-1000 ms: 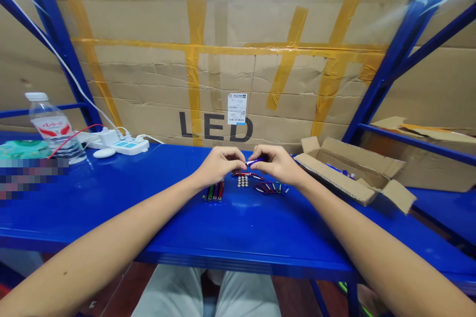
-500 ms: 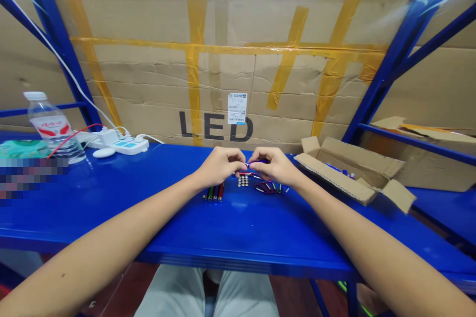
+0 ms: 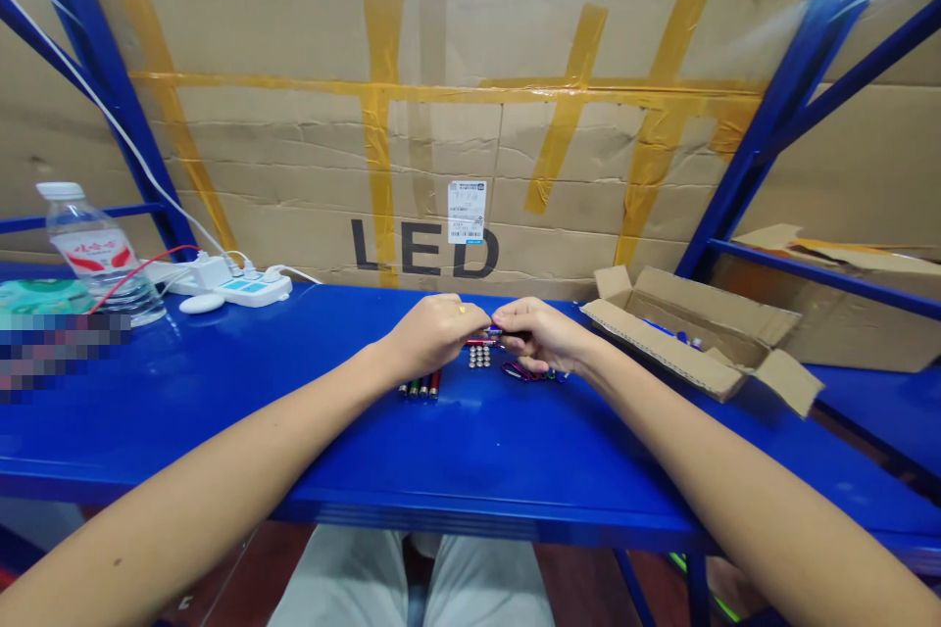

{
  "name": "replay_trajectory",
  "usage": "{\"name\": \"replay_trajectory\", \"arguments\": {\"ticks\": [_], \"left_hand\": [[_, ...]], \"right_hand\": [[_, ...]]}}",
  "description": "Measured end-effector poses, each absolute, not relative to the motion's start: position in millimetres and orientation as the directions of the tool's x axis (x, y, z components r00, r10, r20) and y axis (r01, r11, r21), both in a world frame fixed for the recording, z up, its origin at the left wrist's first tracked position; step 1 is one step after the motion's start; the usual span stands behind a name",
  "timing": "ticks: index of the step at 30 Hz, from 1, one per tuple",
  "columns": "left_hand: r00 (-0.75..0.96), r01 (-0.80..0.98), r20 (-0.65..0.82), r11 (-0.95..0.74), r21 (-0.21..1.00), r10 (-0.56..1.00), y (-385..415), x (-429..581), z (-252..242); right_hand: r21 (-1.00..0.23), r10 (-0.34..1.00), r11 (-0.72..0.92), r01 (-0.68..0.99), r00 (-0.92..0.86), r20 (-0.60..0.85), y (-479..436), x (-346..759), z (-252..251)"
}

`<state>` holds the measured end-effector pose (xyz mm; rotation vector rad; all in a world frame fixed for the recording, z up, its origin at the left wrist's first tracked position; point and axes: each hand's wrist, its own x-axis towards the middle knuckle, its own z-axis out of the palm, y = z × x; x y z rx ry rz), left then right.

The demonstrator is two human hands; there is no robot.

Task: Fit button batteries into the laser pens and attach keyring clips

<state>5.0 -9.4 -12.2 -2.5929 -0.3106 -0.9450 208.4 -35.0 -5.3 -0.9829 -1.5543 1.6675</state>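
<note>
Blue bench (image 3: 221, 392): batteries (image 3: 480, 356), carabiners (image 3: 526, 373) below held torch (image 3: 494, 330)

A small purple tube (image 3: 494, 329), mostly hidden, lies roughly level, pinched between the left hand (image 3: 435, 333) and right hand (image 3: 540, 335), just above the table (image 3: 470, 456), centre.

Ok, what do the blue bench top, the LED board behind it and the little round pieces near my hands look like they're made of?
Bench top: likely painted metal, glossy blue with light reflections. LED board: corrugated cardboard, matt brown, creased, patched with yellow tape. Round pieces: silvery and shiny, probably metal, though too small to be sure.
</note>
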Motion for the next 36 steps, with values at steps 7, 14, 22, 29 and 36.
{"name": "replay_trajectory", "arguments": {"ticks": [7,14,22,29,36], "left_hand": [[0.606,0.277,0.779,-0.961,-0.016,0.161,-20.7,11.9,-9.1],[0.579,0.229,0.773,-0.962,0.152,0.260,-30.7,17.8,-5.1],[0.465,0.128,0.736,-0.860,0.494,0.492,-40.5,24.9,-4.6],[0.364,-0.124,0.511,-0.503,0.855,0.779,-34.1,25.8,3.2],[0.374,-0.380,0.308,-0.159,0.911,0.875,-27.8,30.0,0.6]], "right_hand": [[-0.995,0.871,-0.100,-0.030,-0.485,-0.073,-43.3,206.2,4.8],[-0.991,0.909,-0.014,-0.129,-0.415,0.041,-42.0,207.2,9.0],[-0.969,0.909,0.046,-0.242,-0.392,0.142,-43.3,207.2,11.1],[-0.852,0.749,0.523,-0.024,-0.464,0.473,-37.3,211.6,3.3],[-0.380,0.590,0.792,0.478,-0.441,0.676,-40.1,214.7,8.8]]}}
